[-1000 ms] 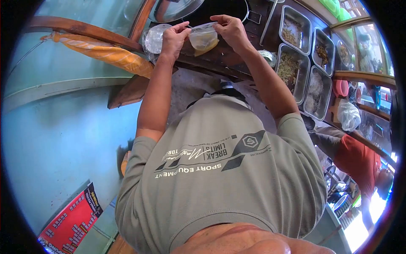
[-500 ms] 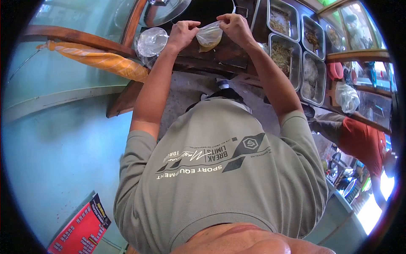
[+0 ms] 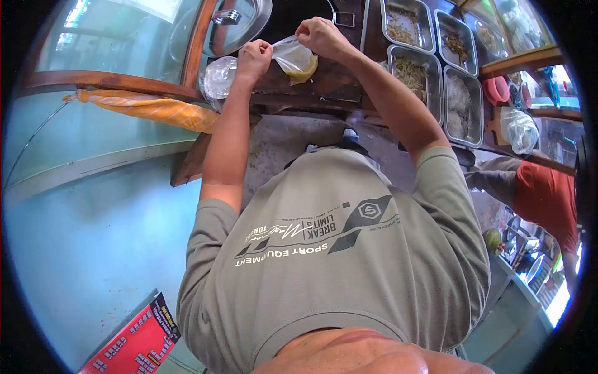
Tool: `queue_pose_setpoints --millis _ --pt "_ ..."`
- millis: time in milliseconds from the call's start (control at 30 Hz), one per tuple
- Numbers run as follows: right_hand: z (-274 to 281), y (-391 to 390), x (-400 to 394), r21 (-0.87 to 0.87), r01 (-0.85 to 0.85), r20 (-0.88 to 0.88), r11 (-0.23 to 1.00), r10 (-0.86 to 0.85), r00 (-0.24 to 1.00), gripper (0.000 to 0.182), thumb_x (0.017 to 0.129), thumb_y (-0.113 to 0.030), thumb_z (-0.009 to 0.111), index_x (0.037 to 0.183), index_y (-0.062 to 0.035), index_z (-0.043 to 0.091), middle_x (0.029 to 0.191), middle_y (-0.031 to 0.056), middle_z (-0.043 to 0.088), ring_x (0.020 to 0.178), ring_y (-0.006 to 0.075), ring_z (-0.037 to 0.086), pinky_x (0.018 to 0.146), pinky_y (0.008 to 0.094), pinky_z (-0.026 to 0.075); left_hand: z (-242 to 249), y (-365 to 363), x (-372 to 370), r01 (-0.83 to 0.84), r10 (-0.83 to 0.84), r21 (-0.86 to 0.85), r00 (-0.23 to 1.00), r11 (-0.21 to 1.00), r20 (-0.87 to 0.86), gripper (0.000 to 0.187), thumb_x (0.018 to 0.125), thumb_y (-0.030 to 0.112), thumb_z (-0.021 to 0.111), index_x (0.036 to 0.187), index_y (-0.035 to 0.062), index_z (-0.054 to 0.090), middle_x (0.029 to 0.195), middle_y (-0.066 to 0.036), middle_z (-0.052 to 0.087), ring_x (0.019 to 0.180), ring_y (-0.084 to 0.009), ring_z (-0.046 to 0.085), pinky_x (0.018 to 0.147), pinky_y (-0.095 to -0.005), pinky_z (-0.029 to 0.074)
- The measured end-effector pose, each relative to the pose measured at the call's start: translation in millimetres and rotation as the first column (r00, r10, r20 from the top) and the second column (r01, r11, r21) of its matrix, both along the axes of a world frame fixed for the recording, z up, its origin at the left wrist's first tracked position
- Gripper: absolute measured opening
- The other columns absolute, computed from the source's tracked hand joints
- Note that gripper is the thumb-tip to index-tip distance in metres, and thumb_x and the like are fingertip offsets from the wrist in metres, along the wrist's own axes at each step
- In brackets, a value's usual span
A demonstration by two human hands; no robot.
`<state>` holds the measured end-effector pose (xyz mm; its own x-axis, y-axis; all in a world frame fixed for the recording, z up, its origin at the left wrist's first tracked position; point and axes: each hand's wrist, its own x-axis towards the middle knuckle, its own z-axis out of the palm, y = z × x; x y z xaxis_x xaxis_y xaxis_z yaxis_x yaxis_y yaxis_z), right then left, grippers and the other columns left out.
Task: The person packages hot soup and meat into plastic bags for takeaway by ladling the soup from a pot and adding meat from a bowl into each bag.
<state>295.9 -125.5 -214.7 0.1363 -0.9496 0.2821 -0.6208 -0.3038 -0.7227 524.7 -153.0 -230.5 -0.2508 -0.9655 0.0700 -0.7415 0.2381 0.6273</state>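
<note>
A clear plastic bag (image 3: 295, 60) with yellowish liquid in its bottom hangs between my hands over the dark counter. My left hand (image 3: 254, 60) is closed in a pinch on the bag's left upper corner. With bent fingers, my right hand (image 3: 321, 37) grips the other upper corner, a little higher. The bag's top edge is stretched between them and its filled end tilts to the right. Just beyond the hands is a large dark pot (image 3: 293, 17), partly hidden by my right hand. Clear plastic packaging (image 3: 219, 78) lies beside my left wrist.
Metal trays of food (image 3: 416, 78) stand at the right. A large lid (image 3: 261, 26) rests at the back left. An orange cloth (image 3: 149, 109) hangs on a wire at the left. A person in a red shirt (image 3: 545, 196) is at the far right.
Both hands have shifted slightly left with the bag. My right hand now sits higher than my left, and the bag, upright before, slants with its filled end to the right.
</note>
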Motion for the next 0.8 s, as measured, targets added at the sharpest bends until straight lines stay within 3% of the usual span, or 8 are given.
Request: queue_pose_setpoints --millis 100,200,233,333,467,633,767,800 --pt "-8.5 0.5 -2.1 0.158 0.011 0.215 0.987 -0.045 0.976 0.022 0.088 -0.014 0.069 0.103 0.0005 0.076 0.09 0.0169 0.076 0.082 0.0242 0.074 0.077 0.0368 0.058 -11.7 12.2 -10.3 -0.118 0.188 0.255 0.944 0.96 -0.272 0.026 0.1 0.022 0.064 0.105 -0.0031 0.066 0.086 -0.008 0.07 0.071 -0.0133 0.07 0.063 -0.0267 0.06" --pt "-21.5 2.2 -2.8 0.312 0.036 0.446 0.95 -0.18 0.877 0.021 0.092 -0.015 0.069 0.103 0.001 0.077 0.086 0.0129 0.075 0.077 0.0177 0.073 0.073 0.032 0.058 -31.6 22.2 -20.3 -0.149 0.279 0.283 0.816 0.947 -0.506 0.022 0.098 0.017 0.064 0.103 -0.0047 0.067 0.087 -0.011 0.072 0.071 -0.0156 0.073 0.065 -0.0291 0.063" --pt "-36.4 -3.4 -3.6 0.36 -0.013 0.539 0.933 -0.196 0.819 0.022 0.096 -0.017 0.068 0.107 0.0016 0.075 0.088 0.0093 0.073 0.078 0.015 0.07 0.073 0.0307 0.059 -36.1 24.7 -22.1 -0.144 0.337 0.355 0.747 0.924 -0.573 0.02 0.098 0.014 0.065 0.104 -0.0044 0.066 0.091 -0.01 0.07 0.073 -0.0162 0.071 0.066 -0.0296 0.063" --pt "-38.8 -2.6 -1.6 0.46 -0.258 0.858 0.849 -0.351 0.374 0.024 0.098 -0.017 0.068 0.113 0.0018 0.071 0.095 0.0089 0.07 0.082 0.0165 0.068 0.078 0.0335 0.06 -42.3 31.5 -27.2 -0.065 0.475 0.507 0.466 0.86 -0.746 0.021 0.097 0.014 0.069 0.106 -0.0037 0.065 0.096 -0.01 0.069 0.077 -0.0177 0.07 0.069 -0.0305 0.064" --pt "-38.4 -3.0 -7.9 0.452 -0.46 0.892 0.765 -0.394 0.221 0.02 0.098 -0.012 0.067 0.114 -0.0001 0.067 0.1 0.0068 0.067 0.083 0.0145 0.065 0.084 0.0331 0.058 -39.8 35.8 -32.3 0.008 0.552 0.567 0.217 0.824 -0.805 0.016 0.096 0.011 0.069 0.106 -0.0009 0.063 0.099 -0.011 0.068 0.078 -0.0186 0.069 0.073 -0.0326 0.064" --pt "-27.1 -4.6 -16.5 0.489 -0.411 0.814 0.769 -0.233 0.532 0.025 0.098 -0.013 0.068 0.117 0.0014 0.069 0.093 0.0047 0.068 0.075 0.0116 0.064 0.072 0.0266 0.058 -38.6 37.3 -34.3 -0.06 0.575 0.574 0.177 0.816 -0.799 0.013 0.095 0.009 0.07 0.105 0.0024 0.065 0.096 -0.008 0.068 0.076 -0.0163 0.068 0.072 -0.0299 0.062" --pt "-18.9 -10.0 -26.4 0.431 -0.279 0.505 0.858 0.026 0.862 0.029 0.098 -0.014 0.067 0.119 0.0064 0.069 0.099 0.0103 0.072 0.082 0.0112 0.068 0.072 0.0244 0.057 -40.6 41.0 -37.4 -0.111 0.57 0.56 0.21 0.821 -0.794 0.012 0.095 0.011 0.071 0.104 0.0038 0.067 0.091 -0.004 0.068 0.074 -0.0125 0.066 0.073 -0.0273 0.06" --pt "-16.0 -9.9 -27.3 0.437 -0.264 0.509 0.86 0.005 0.861 0.029 0.098 -0.014 0.068 0.118 0.0061 0.069 0.099 0.01 0.072 0.081 0.0114 0.068 0.072 0.0244 0.057 -38.9 43.2 -39.5 -0.118 0.57 0.558 0.22 0.821 -0.792 0.013 0.095 0.012 0.071 0.104 0.004 0.068 0.09 -0.003 0.068 0.073 -0.0115 0.066 0.074 -0.0271 0.06"
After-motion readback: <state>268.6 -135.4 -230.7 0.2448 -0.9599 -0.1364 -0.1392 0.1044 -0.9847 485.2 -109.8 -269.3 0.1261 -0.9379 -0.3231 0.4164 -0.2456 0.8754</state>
